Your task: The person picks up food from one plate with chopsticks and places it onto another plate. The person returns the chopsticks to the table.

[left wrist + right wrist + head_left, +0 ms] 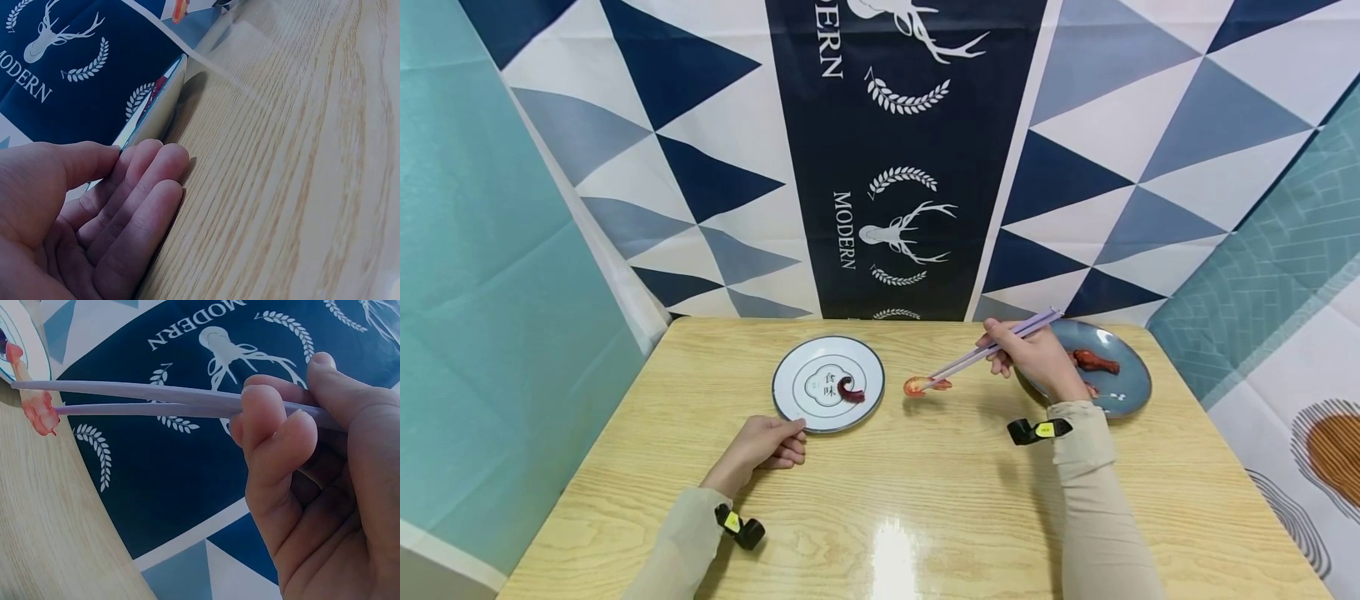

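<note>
My left hand [760, 446] pinches the near left rim of a white plate [796, 371] with a dark blue edge, thumb on top and fingers beneath. A dark red octopus tentacle [852, 395] lies curled on that plate, right of the printed characters. In my right hand [1033, 358] is a pair of pale purple chopsticks [150, 407], pointing left. Their tips grip an orange-red shrimp [917, 386] over the table, between the two plates. The right wrist view shows the shrimp [40, 412] caught between the two tips.
A blue-grey plate [1133, 379] at the right back holds a reddish-brown drumstick [1096, 362] and other food, partly hidden by my right hand and wrist. The wooden table [880, 492] meets a patterned cloth backdrop [895, 150] behind the plates.
</note>
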Motion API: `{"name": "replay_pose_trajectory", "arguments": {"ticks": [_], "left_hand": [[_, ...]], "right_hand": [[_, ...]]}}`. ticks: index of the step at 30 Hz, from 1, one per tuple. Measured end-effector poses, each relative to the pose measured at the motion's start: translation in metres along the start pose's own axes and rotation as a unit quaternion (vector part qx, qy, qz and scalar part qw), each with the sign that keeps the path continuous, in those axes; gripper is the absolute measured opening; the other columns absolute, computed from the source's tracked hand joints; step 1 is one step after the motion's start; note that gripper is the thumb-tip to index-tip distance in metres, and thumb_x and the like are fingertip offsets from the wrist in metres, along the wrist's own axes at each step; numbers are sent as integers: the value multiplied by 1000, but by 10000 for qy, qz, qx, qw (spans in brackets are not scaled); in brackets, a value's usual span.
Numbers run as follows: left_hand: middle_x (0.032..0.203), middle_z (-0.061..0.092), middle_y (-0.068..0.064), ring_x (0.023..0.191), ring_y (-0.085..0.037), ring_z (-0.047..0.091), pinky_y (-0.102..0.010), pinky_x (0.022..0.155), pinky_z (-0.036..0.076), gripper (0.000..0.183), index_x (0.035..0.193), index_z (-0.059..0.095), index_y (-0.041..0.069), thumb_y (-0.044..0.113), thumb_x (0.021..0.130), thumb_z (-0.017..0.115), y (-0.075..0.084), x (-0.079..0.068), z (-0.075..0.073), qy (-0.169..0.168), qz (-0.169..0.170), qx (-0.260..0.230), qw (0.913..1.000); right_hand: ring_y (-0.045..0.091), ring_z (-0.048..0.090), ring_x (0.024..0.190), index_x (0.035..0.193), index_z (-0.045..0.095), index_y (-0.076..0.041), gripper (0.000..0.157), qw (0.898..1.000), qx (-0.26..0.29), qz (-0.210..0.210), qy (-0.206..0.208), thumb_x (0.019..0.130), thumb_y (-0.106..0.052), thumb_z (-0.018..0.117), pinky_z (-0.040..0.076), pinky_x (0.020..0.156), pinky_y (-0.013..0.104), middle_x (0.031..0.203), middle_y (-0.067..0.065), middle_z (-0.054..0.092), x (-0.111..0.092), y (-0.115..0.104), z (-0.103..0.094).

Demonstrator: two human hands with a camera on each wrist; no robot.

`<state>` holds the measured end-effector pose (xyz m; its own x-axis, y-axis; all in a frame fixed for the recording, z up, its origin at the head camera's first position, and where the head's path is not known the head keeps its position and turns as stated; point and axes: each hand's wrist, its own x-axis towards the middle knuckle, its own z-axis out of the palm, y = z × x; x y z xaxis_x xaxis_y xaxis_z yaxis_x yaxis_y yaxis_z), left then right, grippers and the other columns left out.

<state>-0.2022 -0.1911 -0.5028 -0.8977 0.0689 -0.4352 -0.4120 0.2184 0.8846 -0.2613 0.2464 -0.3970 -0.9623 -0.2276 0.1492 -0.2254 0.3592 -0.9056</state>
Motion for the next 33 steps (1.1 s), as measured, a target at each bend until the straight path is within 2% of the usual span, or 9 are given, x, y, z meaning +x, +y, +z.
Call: {"name": "replay_pose_trajectory", "arguments": {"ticks": [12, 20, 25, 33], "left_hand": [[74, 74, -6, 61, -11, 71, -23, 58, 63, 35, 93, 74, 0, 33, 100, 68, -1, 1, 1, 2, 2, 21, 10000], [74, 73, -6, 60, -12, 71, -24, 58, 63, 35, 94, 74, 0, 33, 100, 68, 0, 1, -1, 0, -50, 7, 10000], [75, 73, -6, 61, -12, 71, -24, 58, 63, 36, 95, 74, -1, 34, 100, 68, 0, 1, -2, -3, -52, 10, 10000], [75, 74, -6, 61, -12, 71, -24, 58, 63, 37, 95, 74, -1, 35, 100, 68, 1, 0, 0, -16, -78, -1, 10000]], "right_hand": [[12, 62, 52, 104, 72, 13, 44, 9996, 258, -43, -90, 108, -28, 56, 55, 47, 24, 68, 1, 70, 3, -1, 6], [10, 62, 52, 102, 71, 14, 50, 9990, 431, -70, -111, 106, -35, 59, 55, 46, 25, 69, 2, 70, 6, -2, 12], [8, 60, 51, 99, 71, 14, 47, 9977, 638, -226, -90, 106, -31, 60, 53, 44, 22, 68, 2, 71, 8, -1, 16], [10, 60, 52, 102, 71, 13, 47, 9986, 501, -162, -107, 106, -32, 59, 54, 46, 23, 69, 2, 70, 8, -3, 16]]}}
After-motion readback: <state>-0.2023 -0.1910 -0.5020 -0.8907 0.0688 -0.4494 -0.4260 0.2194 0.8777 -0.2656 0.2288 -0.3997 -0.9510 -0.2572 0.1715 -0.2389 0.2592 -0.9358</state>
